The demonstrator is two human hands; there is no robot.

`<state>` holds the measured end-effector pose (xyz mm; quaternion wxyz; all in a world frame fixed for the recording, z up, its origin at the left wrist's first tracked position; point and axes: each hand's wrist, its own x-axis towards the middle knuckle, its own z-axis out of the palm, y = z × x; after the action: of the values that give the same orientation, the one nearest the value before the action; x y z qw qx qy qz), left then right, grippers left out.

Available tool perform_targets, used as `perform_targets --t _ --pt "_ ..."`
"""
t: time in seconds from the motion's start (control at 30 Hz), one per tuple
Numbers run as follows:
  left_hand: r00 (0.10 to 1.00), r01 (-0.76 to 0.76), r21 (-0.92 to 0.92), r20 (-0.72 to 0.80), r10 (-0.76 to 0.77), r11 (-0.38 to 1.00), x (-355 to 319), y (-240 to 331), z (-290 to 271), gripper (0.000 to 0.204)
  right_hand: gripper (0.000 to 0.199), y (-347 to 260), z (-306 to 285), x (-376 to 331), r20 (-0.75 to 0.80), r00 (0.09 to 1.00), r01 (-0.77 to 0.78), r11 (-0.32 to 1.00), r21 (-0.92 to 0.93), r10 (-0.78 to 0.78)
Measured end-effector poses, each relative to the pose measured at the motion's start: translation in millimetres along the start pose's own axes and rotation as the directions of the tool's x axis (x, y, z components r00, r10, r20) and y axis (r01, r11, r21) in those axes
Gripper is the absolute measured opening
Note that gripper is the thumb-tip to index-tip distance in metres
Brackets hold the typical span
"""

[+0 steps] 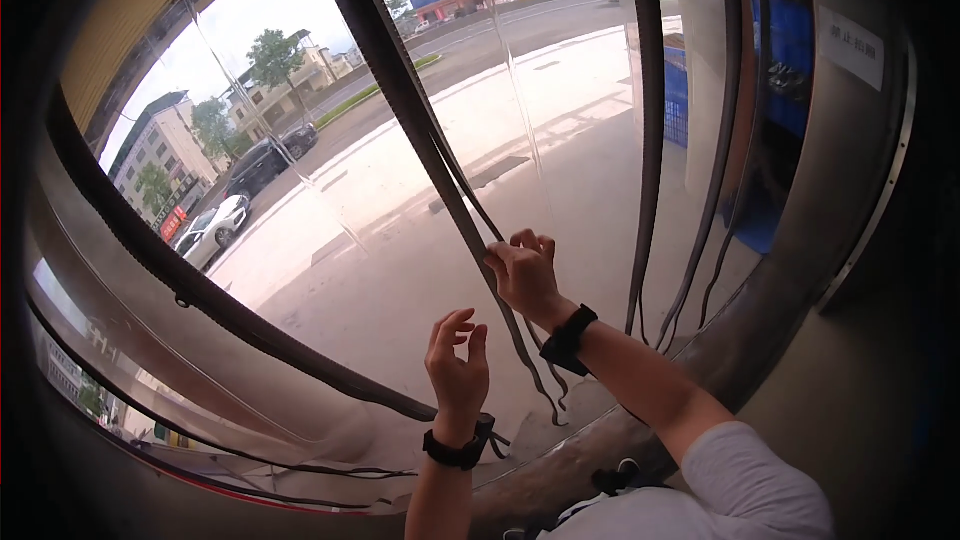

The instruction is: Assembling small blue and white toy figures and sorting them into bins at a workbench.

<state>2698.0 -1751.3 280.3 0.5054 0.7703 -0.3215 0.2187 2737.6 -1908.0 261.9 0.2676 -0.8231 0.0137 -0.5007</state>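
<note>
In front of me hangs a clear plastic curtain [560, 210] made of panels with dark edge strips. My right hand [527, 278] is raised at the middle, thumb and fingertips pinched at the dark middle strip [440, 165]. That strip runs down past the hand and splits into loose, curling tails [556, 400]. Lower and to the left, my left hand [458, 365] is held up with curved fingers, the thumb apart and nothing between them. Just behind its wrist the bottom end of the left dark strip [300, 360] comes down. Both wrists wear black bands.
More dark strips [648, 140] hang on the right, near blue crates [677, 95] and a metal post with a paper notice [852, 48]. A grey ledge or roll [590, 450] crosses below. Beyond the plastic are pavement, a road, parked cars [215, 225] and buildings.
</note>
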Motion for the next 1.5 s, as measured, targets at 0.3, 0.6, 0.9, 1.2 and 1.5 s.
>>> perform_targets --t 0.3,0.6,0.9,1.2,1.5 --pt "0.997 0.075 0.072 -0.012 -0.074 0.995 40 23 64 0.015 0.008 85 -39 31 0.027 0.998 -0.054 0.960 0.275 0.048" --pt "0.996 0.085 0.201 -0.050 -0.077 0.976 76 2 146 0.028 0.032 216 -141 26 -0.427 0.867 -0.327 0.940 -0.100 0.256" --pt "0.983 0.058 0.196 -0.182 -0.022 0.979 76 -23 179 0.010 0.017 335 -224 60 -0.546 0.751 -0.584 0.759 -0.288 0.371" --pt "0.960 0.170 0.194 -0.252 -0.119 0.966 74 5 207 0.014 0.017 477 -313 114 -0.615 0.725 -0.630 0.660 -0.409 0.311" --pt "0.848 0.212 0.198 -0.525 -0.080 0.957 45 56 279 0.018 0.048 454 -332 122 -0.533 0.846 -0.256 0.886 -0.387 0.011"
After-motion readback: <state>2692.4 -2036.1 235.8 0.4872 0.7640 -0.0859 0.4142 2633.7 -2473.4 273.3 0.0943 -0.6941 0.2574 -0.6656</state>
